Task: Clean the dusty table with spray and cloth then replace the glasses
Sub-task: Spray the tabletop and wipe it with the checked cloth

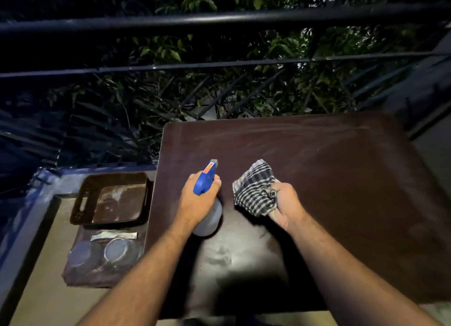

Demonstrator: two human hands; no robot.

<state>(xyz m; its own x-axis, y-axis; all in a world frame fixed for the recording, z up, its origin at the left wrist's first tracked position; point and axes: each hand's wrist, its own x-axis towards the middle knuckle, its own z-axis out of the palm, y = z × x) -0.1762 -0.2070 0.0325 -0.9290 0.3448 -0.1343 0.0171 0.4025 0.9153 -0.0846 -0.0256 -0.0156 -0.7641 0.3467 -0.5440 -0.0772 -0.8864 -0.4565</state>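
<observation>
A dark brown table (341, 169) fills the right half of the view, with pale dust streaks across its far part. My left hand (195, 198) grips a clear spray bottle (211, 218) with a blue trigger head, held over the table's left side with the nozzle pointing away from me. My right hand (285, 203) holds a bunched black-and-white checked cloth (253, 189) just above the table's middle. Two clear glasses (117, 250) stand on a low dark surface left of the table.
A dark brown plastic tray (83, 198) sits on the floor ledge left of the table, beyond the glasses. A black metal railing (219, 20) runs across the back, with leafy plants behind it. The scene is dim outside the lit patch.
</observation>
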